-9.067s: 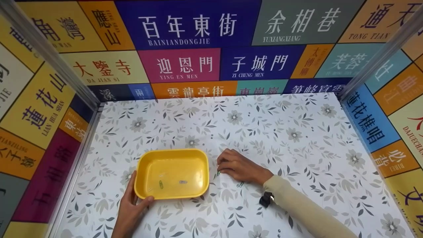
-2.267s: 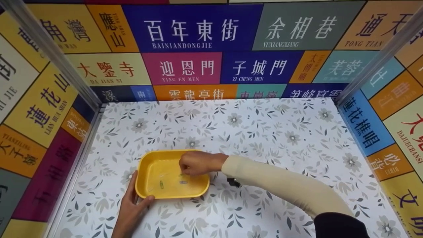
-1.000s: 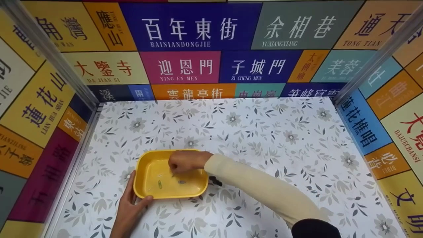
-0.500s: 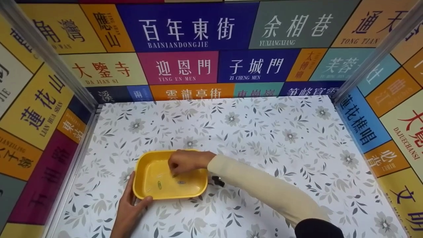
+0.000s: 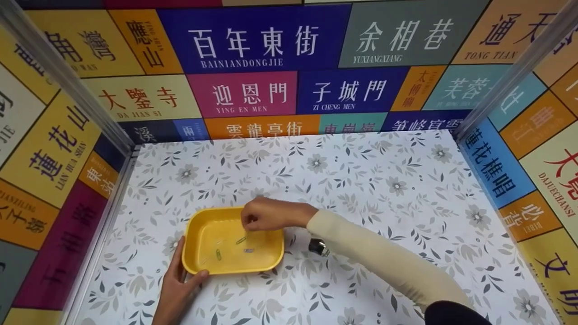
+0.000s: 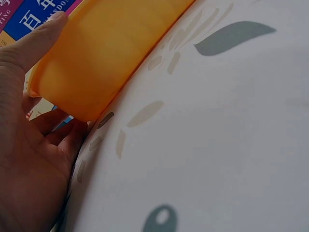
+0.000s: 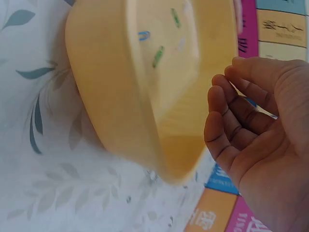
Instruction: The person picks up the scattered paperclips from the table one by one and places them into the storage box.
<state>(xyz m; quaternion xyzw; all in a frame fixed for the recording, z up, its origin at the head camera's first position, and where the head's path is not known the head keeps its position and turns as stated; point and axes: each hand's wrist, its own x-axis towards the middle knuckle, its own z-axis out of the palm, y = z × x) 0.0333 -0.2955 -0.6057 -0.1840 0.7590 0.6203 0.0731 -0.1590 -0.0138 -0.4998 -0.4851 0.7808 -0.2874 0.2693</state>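
Observation:
My left hand (image 5: pixel 177 285) holds the left end of a shallow yellow plastic tray (image 5: pixel 232 271), its thumb at the near rim and its fingers along the end wall. Inside the tray lie a green paper clip (image 5: pixel 219 255), a second green paper clip (image 5: pixel 241 241) and a bluish paper clip (image 5: pixel 248 250). Pale, faint clips also show on its floor, one a whitish clip (image 7: pixel 181 44) in the right wrist view. Over the tray's far right corner hovers my right hand (image 5: pixel 266 214), fingers loosely curved, holding nothing.
The tray stands on a table covered with a white floral cloth (image 5: pixel 361 180). Panels with coloured signs (image 5: pixel 253 36) wall in the back and both sides. A dark wrist camera (image 5: pixel 319 247) hangs under my right sleeve.
My right hand brought a green paper clip from the table into the tray and let it go there. It has since lifted and drawn back rightward. My left hand has stayed on the tray.

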